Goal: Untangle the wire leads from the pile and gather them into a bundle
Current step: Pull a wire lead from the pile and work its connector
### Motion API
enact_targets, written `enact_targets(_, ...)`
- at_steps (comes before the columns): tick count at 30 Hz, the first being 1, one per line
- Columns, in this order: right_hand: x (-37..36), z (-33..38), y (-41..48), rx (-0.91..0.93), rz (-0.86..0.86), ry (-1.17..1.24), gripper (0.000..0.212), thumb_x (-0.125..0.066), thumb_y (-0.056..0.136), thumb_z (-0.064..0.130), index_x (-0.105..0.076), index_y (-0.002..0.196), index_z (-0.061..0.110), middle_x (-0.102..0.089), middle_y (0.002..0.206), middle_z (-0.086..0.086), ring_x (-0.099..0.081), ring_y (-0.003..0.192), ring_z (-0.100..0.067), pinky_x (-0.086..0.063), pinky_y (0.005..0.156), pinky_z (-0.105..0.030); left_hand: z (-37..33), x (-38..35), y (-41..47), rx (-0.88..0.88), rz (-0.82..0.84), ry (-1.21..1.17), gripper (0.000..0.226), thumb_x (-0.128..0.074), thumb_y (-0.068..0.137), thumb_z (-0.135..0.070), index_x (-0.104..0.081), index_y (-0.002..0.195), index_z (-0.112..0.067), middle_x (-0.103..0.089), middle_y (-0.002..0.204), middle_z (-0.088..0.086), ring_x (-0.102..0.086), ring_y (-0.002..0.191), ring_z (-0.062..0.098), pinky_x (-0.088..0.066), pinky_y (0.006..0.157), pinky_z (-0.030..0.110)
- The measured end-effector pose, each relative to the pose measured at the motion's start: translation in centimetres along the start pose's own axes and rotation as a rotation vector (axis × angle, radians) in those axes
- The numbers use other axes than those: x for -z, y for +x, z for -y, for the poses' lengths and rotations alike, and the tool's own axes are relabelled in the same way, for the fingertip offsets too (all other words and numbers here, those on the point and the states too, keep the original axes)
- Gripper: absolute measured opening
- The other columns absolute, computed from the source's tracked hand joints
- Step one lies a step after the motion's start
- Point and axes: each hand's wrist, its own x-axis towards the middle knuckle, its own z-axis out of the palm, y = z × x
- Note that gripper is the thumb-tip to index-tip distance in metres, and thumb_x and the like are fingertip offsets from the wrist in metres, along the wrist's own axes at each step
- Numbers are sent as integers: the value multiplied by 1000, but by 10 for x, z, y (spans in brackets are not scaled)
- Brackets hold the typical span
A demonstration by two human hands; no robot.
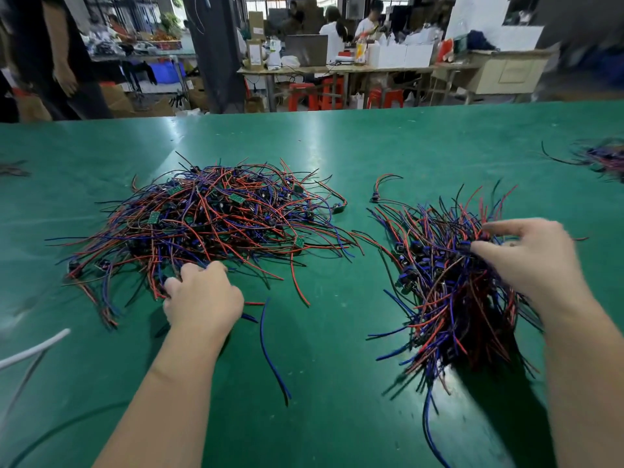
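A tangled pile of red, blue and black wire leads [216, 217] with small green boards lies on the green table at centre left. My left hand [202, 295] is at the pile's near edge, its fingers curled into the wires there. To the right lies a gathered bundle of leads [449, 298], its wires roughly aligned. At the bundle's upper right, my right hand [530, 255] pinches wires between thumb and fingers. A single blue lead [270, 349] trails from under my left hand.
The green table [337, 383] fills the near view. One loose lead [381, 187] lies between pile and bundle. More wires [601, 157] sit at the far right edge, a white cable [30, 349] at the left. A person [57, 55] stands beyond the table's far left.
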Motion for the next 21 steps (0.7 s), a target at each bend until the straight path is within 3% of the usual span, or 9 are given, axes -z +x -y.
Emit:
enact_targets(3, -6, 6, -4, 90, -17, -65, 34, -70, 77, 18, -71, 110, 13, -66, 90, -15, -60, 95, -29, -43, 86, -32, 3, -3, 5, -94, -51, -87, 44, -50, 87, -4, -55, 128, -19, -51, 125, 14, -52, 106, 35, -42, 86, 40)
enact_targets(7, -16, 19, -12, 146, -70, 69, 22, -65, 80, 17, -73, 99, 23, -57, 84, -3, -53, 68, -12, -37, 73, -26, -4, 3, -1, -183, -207, -455, 37, -53, 85, 1, -65, 113, -21, -64, 109, 4, -57, 71, 19, -43, 64, 29)
enact_targets(9, -22, 26, -18, 148, -24, 200, 16, -65, 80, 16, -73, 89, 27, -64, 76, 3, -53, 59, -6, -42, 63, -24, -10, 8, -6, -271, -386, -620, 26, -59, 87, -4, -69, 104, -22, -68, 97, 2, -57, 70, 13, -40, 68, 21)
enact_targets(12, -31, 40, -31, 79, 184, 529, 20, -64, 84, 7, -72, 80, 25, -70, 66, 6, -59, 57, -4, -50, 60, -16, -20, 17, -17, -448, -569, -865, 17, -66, 86, -9, -69, 96, -23, -70, 90, -2, -61, 73, 8, -42, 70, 8)
enact_targets(15, -40, 54, -45, -73, 504, 926, 19, -52, 94, 5, -69, 87, 11, -70, 71, -7, -57, 55, -13, -48, 53, -19, -35, 19, -37, -730, -657, -899, 12, -69, 85, -9, -70, 96, -14, -67, 89, -4, -62, 79, 10, -48, 76, 18)
enact_targets(19, -49, 62, -55, -252, 855, 1071, 27, -39, 99, 28, -58, 109, 12, -70, 81, -13, -62, 60, -17, -45, 53, -21, -57, 5, -71, -1099, -495, -831, 8, -70, 80, -3, -71, 86, -8, -66, 85, 0, -61, 82, 12, -50, 77, 27)
enact_targets(21, -52, 65, -60, -293, 975, 1089, 33, -44, 93, 34, -55, 116, 11, -68, 77, -12, -60, 60, -17, -46, 52, -22, -64, -4, -84, -1208, -340, -808, 10, -70, 78, 0, -71, 86, -6, -66, 86, 4, -63, 84, 19, -52, 77, 34)
